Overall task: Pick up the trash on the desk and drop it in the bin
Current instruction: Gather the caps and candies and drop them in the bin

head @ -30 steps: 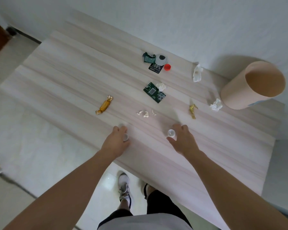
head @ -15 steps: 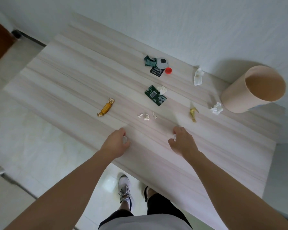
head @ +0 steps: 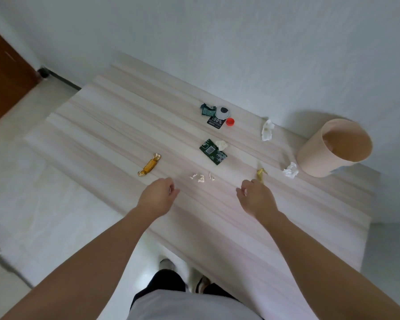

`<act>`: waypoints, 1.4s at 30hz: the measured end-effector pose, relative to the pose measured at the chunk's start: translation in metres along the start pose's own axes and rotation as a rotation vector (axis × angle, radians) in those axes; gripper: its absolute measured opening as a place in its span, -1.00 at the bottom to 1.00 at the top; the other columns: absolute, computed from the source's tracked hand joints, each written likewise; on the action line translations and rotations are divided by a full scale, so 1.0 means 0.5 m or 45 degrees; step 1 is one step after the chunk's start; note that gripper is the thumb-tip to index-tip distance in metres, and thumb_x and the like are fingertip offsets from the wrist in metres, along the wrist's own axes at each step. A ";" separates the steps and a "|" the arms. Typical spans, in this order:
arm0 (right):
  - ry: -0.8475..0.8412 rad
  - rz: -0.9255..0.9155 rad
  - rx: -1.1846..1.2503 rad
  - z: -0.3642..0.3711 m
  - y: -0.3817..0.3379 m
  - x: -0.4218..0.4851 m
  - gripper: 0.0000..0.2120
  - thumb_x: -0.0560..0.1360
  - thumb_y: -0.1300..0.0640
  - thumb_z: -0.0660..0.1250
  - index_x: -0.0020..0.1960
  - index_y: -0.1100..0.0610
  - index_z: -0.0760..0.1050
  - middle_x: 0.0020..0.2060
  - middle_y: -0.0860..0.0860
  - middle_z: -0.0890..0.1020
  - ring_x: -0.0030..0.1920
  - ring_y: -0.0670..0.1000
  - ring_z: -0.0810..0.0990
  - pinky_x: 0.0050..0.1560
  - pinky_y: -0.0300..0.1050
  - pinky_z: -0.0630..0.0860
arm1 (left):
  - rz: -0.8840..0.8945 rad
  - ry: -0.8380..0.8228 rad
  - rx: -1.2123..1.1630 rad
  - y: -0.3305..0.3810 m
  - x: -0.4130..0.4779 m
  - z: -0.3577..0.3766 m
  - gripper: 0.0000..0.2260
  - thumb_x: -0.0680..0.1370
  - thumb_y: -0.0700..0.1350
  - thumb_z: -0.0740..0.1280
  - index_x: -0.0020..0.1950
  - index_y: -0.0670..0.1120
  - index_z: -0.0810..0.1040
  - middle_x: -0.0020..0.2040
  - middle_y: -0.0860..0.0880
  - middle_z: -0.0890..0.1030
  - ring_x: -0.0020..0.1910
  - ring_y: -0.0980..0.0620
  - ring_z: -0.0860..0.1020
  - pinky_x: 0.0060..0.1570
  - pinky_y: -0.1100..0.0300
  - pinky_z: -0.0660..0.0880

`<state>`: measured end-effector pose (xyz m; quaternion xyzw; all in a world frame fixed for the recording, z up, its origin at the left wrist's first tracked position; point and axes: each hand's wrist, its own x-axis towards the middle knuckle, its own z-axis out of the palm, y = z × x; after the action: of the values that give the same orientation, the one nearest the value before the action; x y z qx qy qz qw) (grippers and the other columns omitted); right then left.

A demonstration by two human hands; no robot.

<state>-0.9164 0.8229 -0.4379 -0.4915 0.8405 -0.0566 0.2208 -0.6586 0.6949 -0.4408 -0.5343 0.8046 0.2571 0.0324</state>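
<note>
Both hands, left hand (head: 156, 199) and right hand (head: 256, 199), now curl shut around the small pale caps they lifted off the desk (head: 102, 125), with the bin (head: 314, 155) well beyond the right fist.

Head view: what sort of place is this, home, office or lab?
Probably a plain room in a home or small office: a pale wood-grain desk against a bare white wall, a brown door at left, and tiled floor.

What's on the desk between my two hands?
In the head view, the desk between the left hand and right hand is bare; the small white scraps lie just beyond that gap.
</note>
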 end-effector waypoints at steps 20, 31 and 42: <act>0.006 0.351 0.067 -0.018 0.002 0.063 -0.52 0.59 0.08 0.22 0.44 0.09 0.14 0.30 0.13 0.49 0.13 0.22 0.58 -0.04 0.03 0.48 | -0.046 0.055 0.145 -0.067 0.111 -0.059 -0.63 0.59 -0.08 0.21 0.38 -0.02 0.23 0.20 -0.09 0.38 -0.17 -0.16 0.58 -0.22 0.04 0.48; -0.053 0.496 0.038 0.012 0.076 0.125 -0.44 0.55 -0.04 0.29 0.41 0.15 0.14 0.15 0.23 0.53 0.11 0.29 0.58 0.04 0.11 0.51 | -0.214 -0.079 0.217 -0.123 0.192 -0.029 -0.56 0.58 -0.04 0.25 0.39 -0.04 0.18 0.16 -0.15 0.33 -0.10 -0.21 0.56 -0.24 0.01 0.43; 0.007 0.380 0.152 0.050 0.095 0.143 -0.91 0.59 0.10 0.18 -0.09 0.06 0.37 -0.22 0.04 0.54 -0.20 0.13 0.52 -0.20 -0.04 0.41 | -0.184 -0.091 0.210 -0.104 0.221 0.000 -0.63 0.59 -0.04 0.21 0.37 -0.07 0.25 0.13 -0.12 0.42 -0.15 -0.14 0.52 -0.26 0.03 0.38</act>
<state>-0.9737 0.7895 -0.4977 -0.3472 0.8999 -0.0743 0.2533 -0.6601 0.5864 -0.4968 -0.5768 0.7808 0.2059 0.1232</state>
